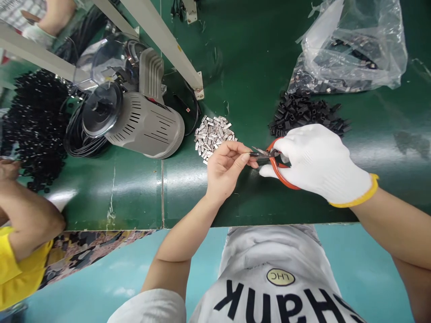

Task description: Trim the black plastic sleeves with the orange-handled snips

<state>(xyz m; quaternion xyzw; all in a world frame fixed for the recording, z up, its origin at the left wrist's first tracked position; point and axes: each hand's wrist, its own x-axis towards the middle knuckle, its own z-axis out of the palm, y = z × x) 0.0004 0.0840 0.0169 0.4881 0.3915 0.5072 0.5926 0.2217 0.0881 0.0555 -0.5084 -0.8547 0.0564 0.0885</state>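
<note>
The bare left hand (pixel 224 169) pinches narrowly a small piece (pixel 252 154) at the steel blades of orange-handled snips (pixel 279 174), held firmly in the white-gloved right hand (pixel 319 163), so fingers must stay very steady.

Factory floor, small-parts assembly line. A green conveyor belt (pixel 114 197) with a visible seam fills the view, a white steel frame rail (pixel 158 40) crossing at 11 o'clock. Loose black moulded parts (pixel 35 130) heaped at 9 o'clock; a smaller black pile (pixel 303 114) at 2, below a clear plastic bag (pixel 353 45) of more parts. Silvery metal parts (pixel 213 137) near 12. Grey vented machine housing (pixel 134 116) at 10. Co-worker's yellow sleeve (pixel 16 264) at 8.
</note>
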